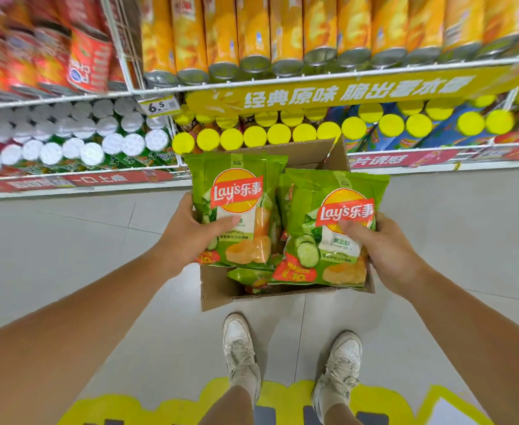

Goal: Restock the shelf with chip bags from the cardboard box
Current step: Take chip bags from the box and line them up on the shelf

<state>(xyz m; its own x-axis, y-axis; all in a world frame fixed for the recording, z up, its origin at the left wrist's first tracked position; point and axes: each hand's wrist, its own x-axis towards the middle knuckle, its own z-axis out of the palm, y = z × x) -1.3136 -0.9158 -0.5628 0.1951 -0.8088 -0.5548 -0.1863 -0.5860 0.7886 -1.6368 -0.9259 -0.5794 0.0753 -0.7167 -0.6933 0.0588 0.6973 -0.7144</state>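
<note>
Two green chip bags are held above the open box (218, 289), which sits on the floor before the shelf (282, 84). The left bag (236, 194) is gripped by the left hand (190, 237), thumb across its front; the right bag (328, 222) is clasped likewise by the right hand (387, 253). More bags are seen in the box below (count unclear). Step judged: lifting stock out, placement not yet begun. A gap for bags cannot be made out; the shelves in view are filled with cans, so a free slot must be found next.
</note>
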